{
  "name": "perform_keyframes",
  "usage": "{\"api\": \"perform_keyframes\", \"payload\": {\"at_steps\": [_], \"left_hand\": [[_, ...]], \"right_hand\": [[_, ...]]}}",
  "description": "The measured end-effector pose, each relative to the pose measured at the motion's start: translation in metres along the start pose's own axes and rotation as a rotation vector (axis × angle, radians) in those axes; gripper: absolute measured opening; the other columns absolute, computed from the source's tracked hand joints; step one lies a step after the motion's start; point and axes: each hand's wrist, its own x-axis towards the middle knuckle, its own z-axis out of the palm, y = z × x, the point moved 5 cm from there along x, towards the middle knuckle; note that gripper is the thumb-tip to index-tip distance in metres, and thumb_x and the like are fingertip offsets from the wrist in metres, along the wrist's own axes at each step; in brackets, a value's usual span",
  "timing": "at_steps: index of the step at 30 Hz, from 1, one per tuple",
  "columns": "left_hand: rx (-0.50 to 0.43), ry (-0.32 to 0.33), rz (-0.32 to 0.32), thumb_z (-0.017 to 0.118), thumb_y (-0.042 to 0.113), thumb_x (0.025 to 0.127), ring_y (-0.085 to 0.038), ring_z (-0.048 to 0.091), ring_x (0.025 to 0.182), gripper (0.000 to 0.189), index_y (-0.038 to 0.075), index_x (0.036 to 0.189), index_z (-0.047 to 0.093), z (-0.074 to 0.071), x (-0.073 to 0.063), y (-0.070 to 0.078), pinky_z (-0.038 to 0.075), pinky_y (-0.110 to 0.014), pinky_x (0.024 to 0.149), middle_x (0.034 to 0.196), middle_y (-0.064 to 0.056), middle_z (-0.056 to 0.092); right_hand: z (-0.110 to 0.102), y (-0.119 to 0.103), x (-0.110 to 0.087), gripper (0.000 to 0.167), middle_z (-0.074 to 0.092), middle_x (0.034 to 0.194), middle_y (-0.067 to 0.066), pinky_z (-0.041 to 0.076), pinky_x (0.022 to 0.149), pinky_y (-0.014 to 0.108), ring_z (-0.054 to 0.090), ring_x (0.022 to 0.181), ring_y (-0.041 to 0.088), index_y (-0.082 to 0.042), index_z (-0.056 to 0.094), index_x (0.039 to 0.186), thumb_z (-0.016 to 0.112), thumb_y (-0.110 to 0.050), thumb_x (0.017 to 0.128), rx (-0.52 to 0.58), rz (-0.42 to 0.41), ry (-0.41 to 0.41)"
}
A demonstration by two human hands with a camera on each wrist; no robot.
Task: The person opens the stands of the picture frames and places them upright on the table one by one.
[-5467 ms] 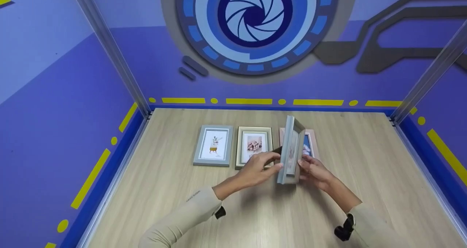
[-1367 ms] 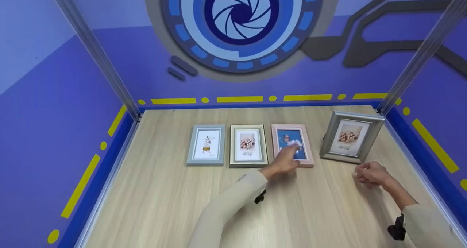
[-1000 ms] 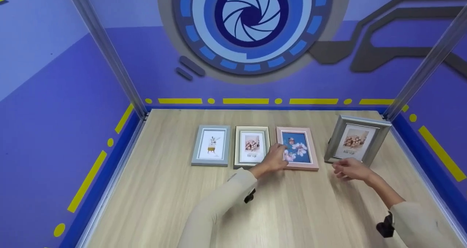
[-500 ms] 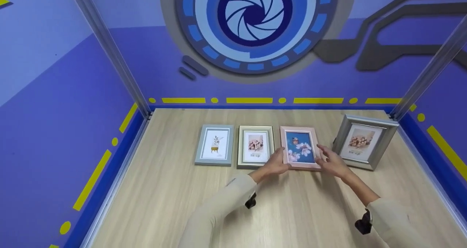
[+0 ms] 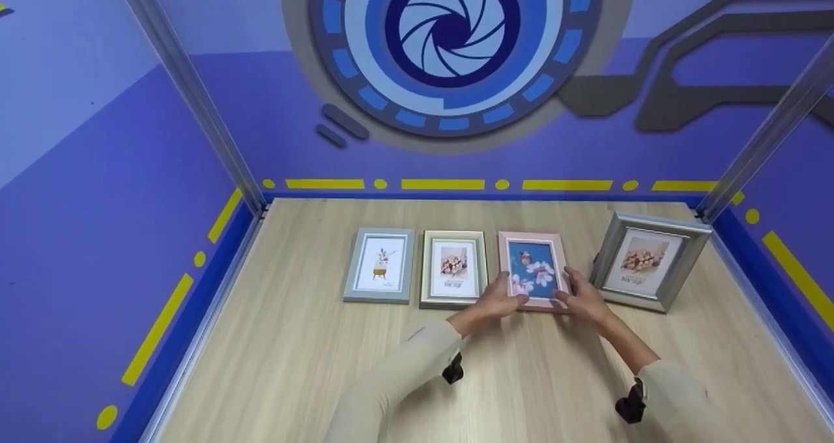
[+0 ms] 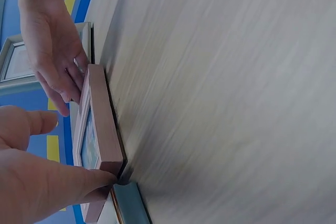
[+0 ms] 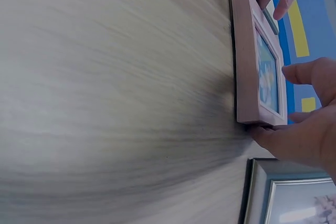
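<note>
Purple covers much of the back wall (image 5: pixel 241 117), behind a pale wooden table (image 5: pixel 280 345). Biggest on it, a silver frame (image 5: pixel 650 262) stands tilted back at the right. Smaller ones form a row to its left: a gold frame (image 5: pixel 454 268) in the middle, a blue-grey frame (image 5: pixel 380 265) at the far end, and a pink frame (image 5: pixel 533 264) next to the silver one. Whether the pink frame's near edge is off the wood, I cannot tell.

A left hand (image 5: pixel 493 303) and a right hand (image 5: pixel 583 300) bracket its lower half. Fingers touch its sides; each thumb spreads apart over the front, not visibly pinching. Any fingertips hooked underneath are hidden.

Worst would be the silver frame toppling, if the right knuckles swung outward into it. The left fingers sit in the narrow gap beside the gold frame, so a sideways push could knock that askew. Raised by side pressure alone, the pink frame could slip or twist if one hand pressed harder.
</note>
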Motion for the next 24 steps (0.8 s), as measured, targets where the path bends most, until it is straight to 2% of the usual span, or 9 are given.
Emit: {"api": "perform_keyframes", "payload": {"at_steps": [4,11,14,18,21,24], "left_hand": [[-0.049,0.028,-0.006,0.065,0.024,0.096,-0.040,0.040,0.147,0.071,-0.003,0.153,0.033,0.003,-0.001,0.001,0.031,-0.048,0.124,0.157,-0.027,0.040],[-0.139,0.096,-0.061,0.058,0.029,0.101,-0.040,0.040,0.146,0.063,-0.002,0.152,0.038,0.007,0.001,0.006,0.031,-0.049,0.123,0.156,-0.025,0.042],[-0.199,0.119,-0.073,0.056,0.027,0.102,-0.039,0.045,0.142,0.057,-0.001,0.149,0.041,0.007,0.001,0.007,0.035,-0.051,0.121,0.153,-0.026,0.046],[-0.281,0.165,-0.097,0.053,0.020,0.102,-0.037,0.050,0.138,0.047,0.000,0.144,0.047,0.003,0.001,0.006,0.039,-0.049,0.118,0.148,-0.024,0.052],[-0.307,0.227,-0.103,0.049,0.007,0.096,-0.033,0.053,0.134,0.043,-0.002,0.138,0.051,-0.003,0.000,0.004,0.043,-0.045,0.116,0.143,-0.023,0.056],[-0.320,0.299,-0.094,0.045,-0.006,0.086,-0.029,0.060,0.122,0.045,-0.005,0.129,0.057,-0.010,-0.002,0.003,0.049,-0.039,0.108,0.130,-0.022,0.064]], "right_hand": [[0.002,0.001,-0.003,0.079,0.008,0.163,0.040,0.012,0.126,0.060,0.009,0.154,0.052,0.013,0.009,0.157,0.057,-0.013,0.101,0.009,0.024,-0.005],[0.005,-0.004,-0.004,0.088,0.002,0.164,0.039,0.005,0.126,0.062,0.002,0.155,0.051,0.010,0.003,0.158,0.062,-0.015,0.098,0.049,0.046,-0.044],[0.004,-0.005,-0.005,0.089,0.001,0.164,0.039,0.006,0.126,0.063,0.002,0.154,0.052,0.010,0.003,0.159,0.063,-0.015,0.097,0.067,0.061,-0.050],[0.002,-0.008,-0.006,0.089,-0.004,0.165,0.037,0.008,0.127,0.060,-0.003,0.155,0.050,0.009,0.000,0.159,0.061,-0.010,0.097,0.147,0.071,-0.063],[0.000,-0.010,-0.008,0.086,-0.006,0.165,0.036,0.008,0.127,0.058,-0.006,0.156,0.048,0.010,-0.002,0.158,0.057,-0.006,0.098,0.198,0.074,-0.061],[-0.002,-0.013,-0.010,0.083,-0.003,0.165,0.036,0.011,0.127,0.059,-0.002,0.156,0.050,0.010,-0.002,0.158,0.054,-0.006,0.100,0.202,0.095,-0.048]]}}
